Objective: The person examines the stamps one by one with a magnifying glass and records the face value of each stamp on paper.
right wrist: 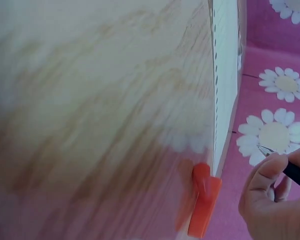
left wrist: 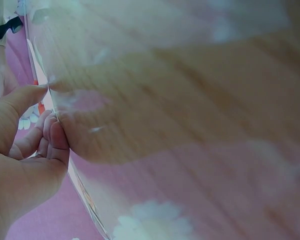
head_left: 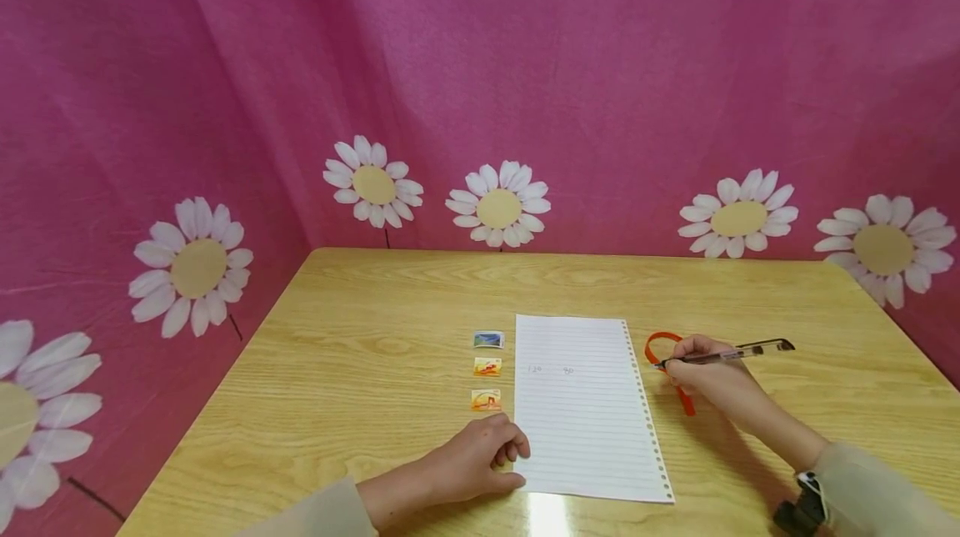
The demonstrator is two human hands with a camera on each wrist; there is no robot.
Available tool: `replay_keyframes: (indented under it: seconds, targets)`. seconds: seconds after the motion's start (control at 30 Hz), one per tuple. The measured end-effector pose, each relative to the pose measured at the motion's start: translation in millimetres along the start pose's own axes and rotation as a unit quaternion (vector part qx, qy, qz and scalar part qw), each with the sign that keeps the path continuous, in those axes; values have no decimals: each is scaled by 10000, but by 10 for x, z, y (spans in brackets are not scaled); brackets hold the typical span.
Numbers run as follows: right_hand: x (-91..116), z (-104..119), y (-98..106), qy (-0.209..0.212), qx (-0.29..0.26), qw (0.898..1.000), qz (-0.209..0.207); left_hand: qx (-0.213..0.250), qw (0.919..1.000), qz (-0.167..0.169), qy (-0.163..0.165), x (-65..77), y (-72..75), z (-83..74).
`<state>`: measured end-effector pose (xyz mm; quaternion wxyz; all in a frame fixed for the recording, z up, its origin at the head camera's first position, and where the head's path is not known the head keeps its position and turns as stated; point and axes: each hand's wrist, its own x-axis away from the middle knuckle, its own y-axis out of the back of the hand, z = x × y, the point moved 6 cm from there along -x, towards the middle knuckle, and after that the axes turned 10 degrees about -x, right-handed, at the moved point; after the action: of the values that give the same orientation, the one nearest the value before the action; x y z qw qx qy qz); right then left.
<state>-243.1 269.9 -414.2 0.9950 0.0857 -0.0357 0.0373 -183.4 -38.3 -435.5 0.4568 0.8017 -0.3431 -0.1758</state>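
In the head view, a sheet of lined paper lies on the table, with "1.20" and "80" handwritten on it. My right hand pinches a black pen above the table, to the right of the sheet; its tip points left. Below that hand lies a red ring with a handle, shaped like a magnifying glass. My left hand rests at the sheet's lower left edge, fingers loosely curled. Left of the sheet, three small stamps stand in a column: a blue-green one and two yellow-orange ones.
The wooden table is glossy and reflects light near its front edge. A pink curtain with white daisies hangs behind it and on the left. A black wrist device sits at my right sleeve.
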Motion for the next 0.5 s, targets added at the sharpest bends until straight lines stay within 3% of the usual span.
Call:
replay_keyframes:
  seconds: [0.27, 0.5]
  targets:
    - [-95, 3, -206, -50, -386, 9988, 312, 10, 9999, 70, 78, -3, 14, -5]
    - [-184, -74, -307, -415, -145, 9988, 215, 43, 9998, 141, 124, 2, 15, -12]
